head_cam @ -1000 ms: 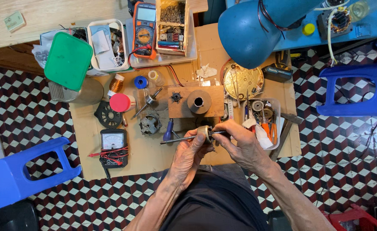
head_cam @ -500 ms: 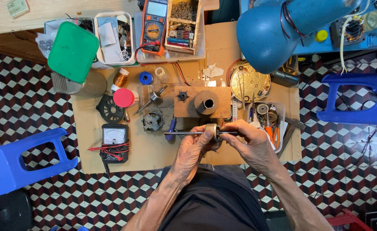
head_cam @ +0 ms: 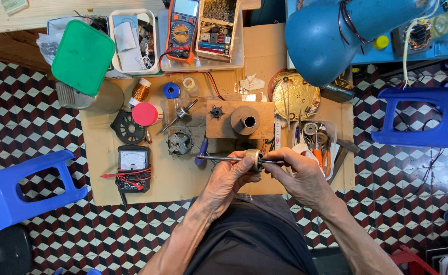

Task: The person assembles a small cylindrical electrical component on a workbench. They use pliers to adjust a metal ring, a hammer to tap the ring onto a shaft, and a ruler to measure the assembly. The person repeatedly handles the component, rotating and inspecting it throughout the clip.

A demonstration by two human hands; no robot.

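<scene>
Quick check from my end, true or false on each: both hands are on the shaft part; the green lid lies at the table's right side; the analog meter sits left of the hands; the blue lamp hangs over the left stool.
1. Both hands hold the metal shaft with its rotor: true, left hand and right hand grip it.
2. Green lid lies at the right: false, upper left.
3. Analog meter sits left of the hands: true.
4. Blue lamp hangs over the left stool: false, over the table's upper right.

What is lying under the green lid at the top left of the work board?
The green lid rests tilted over a grey metal can and a clear plastic box. Its surface hides whatever lies directly beneath it.
</scene>
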